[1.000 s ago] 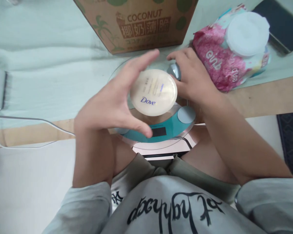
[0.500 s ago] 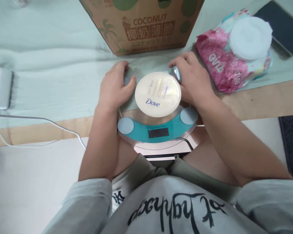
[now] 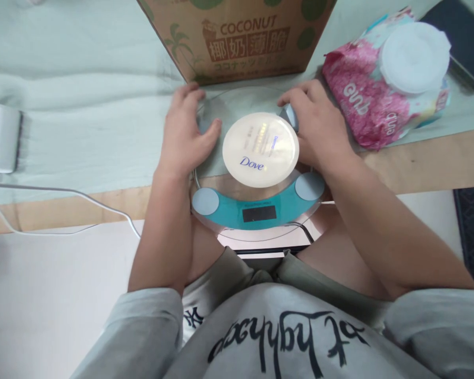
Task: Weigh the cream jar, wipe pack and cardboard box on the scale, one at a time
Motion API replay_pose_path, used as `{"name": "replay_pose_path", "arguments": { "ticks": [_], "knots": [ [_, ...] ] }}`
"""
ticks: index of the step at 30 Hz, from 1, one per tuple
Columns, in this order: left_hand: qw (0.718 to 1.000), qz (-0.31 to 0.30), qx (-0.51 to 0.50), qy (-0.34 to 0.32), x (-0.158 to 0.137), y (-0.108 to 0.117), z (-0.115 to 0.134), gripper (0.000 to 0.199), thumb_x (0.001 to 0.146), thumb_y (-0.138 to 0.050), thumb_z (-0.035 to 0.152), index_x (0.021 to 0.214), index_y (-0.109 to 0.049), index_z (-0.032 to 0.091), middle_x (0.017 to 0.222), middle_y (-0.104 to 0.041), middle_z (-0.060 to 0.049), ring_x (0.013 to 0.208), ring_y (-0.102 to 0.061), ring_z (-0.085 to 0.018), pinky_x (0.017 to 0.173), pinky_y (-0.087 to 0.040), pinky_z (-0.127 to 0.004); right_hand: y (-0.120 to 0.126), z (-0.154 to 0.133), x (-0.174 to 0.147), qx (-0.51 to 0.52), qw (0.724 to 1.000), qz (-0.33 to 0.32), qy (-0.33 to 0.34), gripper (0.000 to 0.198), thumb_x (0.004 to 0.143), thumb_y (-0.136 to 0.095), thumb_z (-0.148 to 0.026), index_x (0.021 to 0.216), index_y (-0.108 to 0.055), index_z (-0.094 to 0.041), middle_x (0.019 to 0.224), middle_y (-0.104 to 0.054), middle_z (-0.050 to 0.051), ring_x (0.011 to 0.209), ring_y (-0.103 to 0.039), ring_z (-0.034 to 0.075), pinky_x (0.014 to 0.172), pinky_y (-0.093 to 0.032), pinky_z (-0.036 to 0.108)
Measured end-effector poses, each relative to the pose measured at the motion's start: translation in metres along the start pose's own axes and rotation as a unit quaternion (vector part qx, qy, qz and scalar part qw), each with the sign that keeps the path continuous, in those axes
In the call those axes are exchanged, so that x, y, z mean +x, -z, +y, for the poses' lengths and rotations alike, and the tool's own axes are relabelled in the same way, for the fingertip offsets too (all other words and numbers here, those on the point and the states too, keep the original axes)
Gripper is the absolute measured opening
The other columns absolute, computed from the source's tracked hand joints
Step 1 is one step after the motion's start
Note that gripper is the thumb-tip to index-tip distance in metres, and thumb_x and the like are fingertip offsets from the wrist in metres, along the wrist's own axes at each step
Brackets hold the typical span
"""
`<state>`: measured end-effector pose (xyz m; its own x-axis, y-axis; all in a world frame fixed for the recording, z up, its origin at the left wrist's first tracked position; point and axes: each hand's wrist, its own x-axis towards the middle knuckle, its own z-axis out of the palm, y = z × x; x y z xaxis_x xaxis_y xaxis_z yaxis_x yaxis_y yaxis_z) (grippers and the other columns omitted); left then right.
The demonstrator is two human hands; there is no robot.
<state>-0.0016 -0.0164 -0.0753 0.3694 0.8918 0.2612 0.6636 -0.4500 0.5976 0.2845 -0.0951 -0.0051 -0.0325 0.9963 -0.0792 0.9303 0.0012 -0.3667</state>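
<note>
A round glass scale [image 3: 215,163] with a teal band [image 3: 229,210] and a dark display [image 3: 259,213] lies in front of me, its near part overhanging the table edge above my lap. A cream round Dove tub [image 3: 260,150] sits on the glass. At the scale's left rim is my left hand [image 3: 185,129], fingers raised and apart, its thumb stretched inward over the glass. My right hand [image 3: 318,121] rests at the right rim beside the tub, fingers spread and bent over a grey pad [image 3: 290,117]; its thumb is partly hidden. Neither hand is closed around the tub.
A coconut snack carton [image 3: 245,42] stands just behind the scale. A pink wipes pack [image 3: 371,100] and a dark flat case [image 3: 464,42] lie to the right. At the left are a white device [image 3: 2,139] and a white cable [image 3: 75,195] over the table edge.
My left fingers have lifted a little off the scale's rim and spread. The right hand stays nearly in place. The whole view has shifted slightly.
</note>
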Motion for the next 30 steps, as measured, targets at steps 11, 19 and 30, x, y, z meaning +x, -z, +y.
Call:
{"name": "replay_pose_path", "arguments": {
  "ticks": [11,19,30],
  "knots": [
    [0.960,-0.160,-0.037,-0.226,-0.018,0.037,0.129,0.100,0.082,-0.080,0.077,0.162,-0.040,0.032,0.161,-0.058,-0.010,0.146,-0.061,-0.036,0.122,-0.057,-0.052,0.002,-0.003,-0.002,-0.002,1.000,-0.009,-0.006,0.046,0.098,-0.052,-0.037,0.143,-0.059,-0.027,0.155,-0.048,0.015,0.131,-0.061,0.033,0.107,-0.055,0.054],
    [0.943,0.152,-0.009,-0.295,0.001,0.052,0.024,0.097,0.087,-0.062,0.089,0.159,-0.041,0.028,0.154,-0.054,0.004,0.118,-0.070,-0.017,0.097,-0.068,-0.027,-0.002,0.003,-0.001,0.020,1.000,0.011,0.016,0.044,0.098,-0.045,-0.037,0.140,-0.058,-0.031,0.155,-0.050,0.009,0.127,-0.062,0.029,0.107,-0.056,0.052],
    [0.958,0.273,0.028,0.088,-0.023,0.090,-0.192,0.080,0.086,-0.077,0.068,0.130,-0.027,0.022,0.137,-0.032,-0.005,0.144,-0.022,-0.045,0.128,-0.013,-0.087,-0.006,0.006,0.001,0.015,0.999,0.035,0.024,0.043,0.096,-0.048,-0.033,0.137,-0.063,-0.028,0.151,-0.055,0.010,0.122,-0.063,0.027,0.107,-0.060,0.050]
  ]
}}
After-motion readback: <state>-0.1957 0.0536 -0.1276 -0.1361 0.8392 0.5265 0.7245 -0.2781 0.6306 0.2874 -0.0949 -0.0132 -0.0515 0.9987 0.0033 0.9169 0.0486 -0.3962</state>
